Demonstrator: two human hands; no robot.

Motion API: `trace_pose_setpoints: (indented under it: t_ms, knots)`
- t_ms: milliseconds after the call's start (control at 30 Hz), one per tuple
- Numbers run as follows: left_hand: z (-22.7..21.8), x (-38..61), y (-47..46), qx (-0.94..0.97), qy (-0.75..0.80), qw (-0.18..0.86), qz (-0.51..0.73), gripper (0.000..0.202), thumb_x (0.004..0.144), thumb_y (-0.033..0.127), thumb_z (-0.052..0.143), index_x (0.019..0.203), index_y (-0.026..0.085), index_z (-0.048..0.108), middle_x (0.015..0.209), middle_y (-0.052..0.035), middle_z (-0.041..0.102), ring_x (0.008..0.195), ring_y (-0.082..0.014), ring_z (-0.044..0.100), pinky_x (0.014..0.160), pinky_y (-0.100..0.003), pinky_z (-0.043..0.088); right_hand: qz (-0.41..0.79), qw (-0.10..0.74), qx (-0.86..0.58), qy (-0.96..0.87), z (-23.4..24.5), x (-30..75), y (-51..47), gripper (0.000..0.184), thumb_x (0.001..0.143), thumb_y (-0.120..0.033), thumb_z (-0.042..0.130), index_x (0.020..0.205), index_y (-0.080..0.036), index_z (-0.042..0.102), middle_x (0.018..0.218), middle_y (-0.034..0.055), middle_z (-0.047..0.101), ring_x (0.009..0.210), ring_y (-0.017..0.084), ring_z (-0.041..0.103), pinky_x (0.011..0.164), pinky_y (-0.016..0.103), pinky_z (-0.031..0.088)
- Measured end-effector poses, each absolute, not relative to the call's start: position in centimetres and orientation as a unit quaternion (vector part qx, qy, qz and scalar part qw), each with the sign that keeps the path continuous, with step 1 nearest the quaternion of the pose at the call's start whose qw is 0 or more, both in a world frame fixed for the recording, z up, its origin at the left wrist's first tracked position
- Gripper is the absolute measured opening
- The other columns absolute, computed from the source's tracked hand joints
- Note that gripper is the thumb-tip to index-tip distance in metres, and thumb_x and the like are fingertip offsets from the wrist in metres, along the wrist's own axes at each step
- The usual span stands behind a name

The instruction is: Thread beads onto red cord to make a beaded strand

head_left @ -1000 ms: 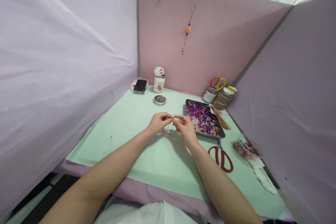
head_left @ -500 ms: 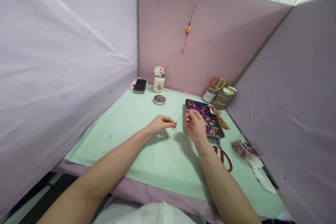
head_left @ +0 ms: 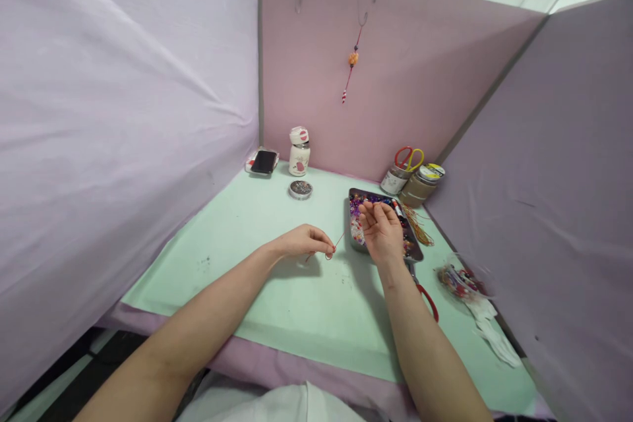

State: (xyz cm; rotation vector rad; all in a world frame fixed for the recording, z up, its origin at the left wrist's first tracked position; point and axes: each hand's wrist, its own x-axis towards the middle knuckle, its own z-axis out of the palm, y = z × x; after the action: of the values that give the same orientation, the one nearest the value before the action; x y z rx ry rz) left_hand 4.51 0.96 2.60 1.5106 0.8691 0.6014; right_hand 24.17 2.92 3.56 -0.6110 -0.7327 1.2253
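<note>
My left hand (head_left: 302, 241) rests low over the green table mat (head_left: 277, 290), its fingers pinched on a thin red cord (head_left: 334, 248) that ends in a small loop. The cord runs up and right toward my right hand (head_left: 382, 229), which is raised over the metal tray of purple and pink beads (head_left: 352, 201). The right fingers are pinched together on the cord's far end.
Behind the tray stand two jars (head_left: 414, 183), one holding scissors (head_left: 408, 157). Red scissors (head_left: 428, 301) lie right of my right arm. A bag of beads (head_left: 459, 279) and white scraps (head_left: 494, 337) lie at the right. A phone (head_left: 264, 161), small bottle (head_left: 299, 150) and round tin (head_left: 301, 188) sit at the back left.
My hands have separated: the right one moved right and away over the bead tray, drawing the red cord out. The left hand lowered slightly and stayed pinched on the cord.
</note>
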Motion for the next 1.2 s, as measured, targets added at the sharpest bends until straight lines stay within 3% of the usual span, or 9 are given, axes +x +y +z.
trace_pose_setpoints:
  t_ms: [233, 433, 567, 667, 800, 967, 1067, 1133, 1200]
  knots:
    - [2.6, 4.4, 1.0, 0.64, 0.352, 0.609, 0.309, 0.022, 0.066, 0.035, 0.069, 0.077, 0.017, 0.07, 0.074, -0.0033, 0.066, 0.062, -0.0101, 0.05, 0.053, -0.023, 0.032, 0.524, 0.721, -0.303, -0.338, 3.3, 23.8, 3.0, 0.024, 0.065, -0.027, 0.077, 0.079, -0.02, 0.059, 0.083, 0.0026, 0.072, 0.082, 0.015, 0.069, 0.07, 0.023, 0.056]
    - [3.7, 3.8, 0.7, 0.554, 0.271, 0.631, 0.471, 0.013, 0.068, 0.028, 0.071, 0.074, 0.016, 0.069, 0.124, -0.0074, 0.056, 0.063, -0.0047, 0.046, 0.059, -0.024, 0.035, 0.574, 0.615, -0.379, -0.385, 2.1, 22.4, 2.4, 0.028, 0.063, -0.03, 0.077, 0.079, -0.018, 0.058, 0.086, 0.0051, 0.071, 0.081, 0.016, 0.069, 0.074, 0.026, 0.055]
    - [3.4, 4.0, 1.1, 0.482, 0.249, 0.664, 0.514, 0.015, 0.066, 0.026, 0.073, 0.074, 0.014, 0.068, 0.085, -0.0066, 0.067, 0.063, -0.0077, 0.047, 0.062, -0.025, 0.036, 0.591, 0.514, -0.41, -0.468, 1.3, 21.0, 1.4, 0.027, 0.071, -0.036, 0.07, 0.088, -0.018, 0.058, 0.084, 0.0058, 0.07, 0.071, 0.016, 0.068, 0.067, 0.028, 0.055]
    - [2.8, 4.3, 1.7, 0.466, 0.29, 0.639, 0.538, 0.018, 0.065, 0.029, 0.073, 0.073, 0.015, 0.067, 0.069, -0.0017, 0.062, 0.057, -0.007, 0.045, 0.059, -0.025, 0.035, 0.482, 0.509, -0.463, -0.542, 1.0, 20.9, 1.3, 0.033, 0.075, -0.039, 0.063, 0.101, -0.019, 0.058, 0.077, 0.0023, 0.065, 0.05, 0.011, 0.057, 0.049, 0.025, 0.048]
    - [2.4, 4.7, 1.9, 0.501, 0.381, 0.566, 0.533, 0.021, 0.065, 0.034, 0.071, 0.075, 0.015, 0.067, 0.069, -0.0008, 0.061, 0.061, -0.009, 0.049, 0.062, -0.025, 0.038, 0.383, 0.581, -0.452, -0.558, 1.1, 20.7, 1.4, 0.028, 0.078, -0.038, 0.06, 0.1, -0.022, 0.06, 0.077, -0.0003, 0.057, 0.062, 0.011, 0.054, 0.06, 0.024, 0.048]
    - [2.4, 5.4, 1.2, 0.593, 0.415, 0.471, 0.503, 0.024, 0.069, 0.036, 0.065, 0.081, 0.015, 0.068, 0.08, -0.0048, 0.067, 0.075, -0.0146, 0.057, 0.071, -0.027, 0.043, 0.564, 0.599, -0.357, -0.442, 1.0, 19.1, 1.0, 0.025, 0.078, -0.042, 0.059, 0.093, -0.023, 0.057, 0.089, 0.0013, 0.056, 0.084, 0.014, 0.059, 0.078, 0.029, 0.051]
    - [2.1, 5.6, 1.2, 0.605, 0.427, 0.451, 0.498, 0.025, 0.071, 0.036, 0.063, 0.081, 0.014, 0.068, 0.079, -0.0049, 0.067, 0.073, -0.0146, 0.057, 0.069, -0.026, 0.043, 0.617, 0.559, -0.35, -0.429, 0.8, 18.6, 0.8, 0.03, 0.079, -0.048, 0.056, 0.094, -0.022, 0.054, 0.079, -0.0011, 0.055, 0.063, 0.01, 0.055, 0.06, 0.025, 0.049]
    - [1.7, 5.6, 1.5, 0.608, 0.435, 0.441, 0.496, 0.026, 0.071, 0.037, 0.063, 0.081, 0.014, 0.068, 0.074, -0.0037, 0.066, 0.068, -0.0135, 0.055, 0.065, -0.025, 0.041, 0.622, 0.525, -0.372, -0.446, 0.6, 18.6, 0.9, 0.033, 0.08, -0.052, 0.052, 0.092, -0.021, 0.053, 0.066, -0.0047, 0.049, 0.046, 0.006, 0.041, 0.045, 0.02, 0.038]
    - [1.4, 5.6, 1.7, 0.604, 0.447, 0.434, 0.497, 0.026, 0.07, 0.037, 0.063, 0.08, 0.013, 0.068, 0.07, -0.0027, 0.064, 0.065, -0.0125, 0.052, 0.062, -0.025, 0.04, 0.584, 0.516, -0.404, -0.48, 0.5, 18.8, 1.0, 0.031, 0.08, -0.05, 0.053, 0.088, -0.02, 0.053, 0.058, -0.007, 0.044, 0.041, 0.006, 0.031, 0.04, 0.02, 0.028]
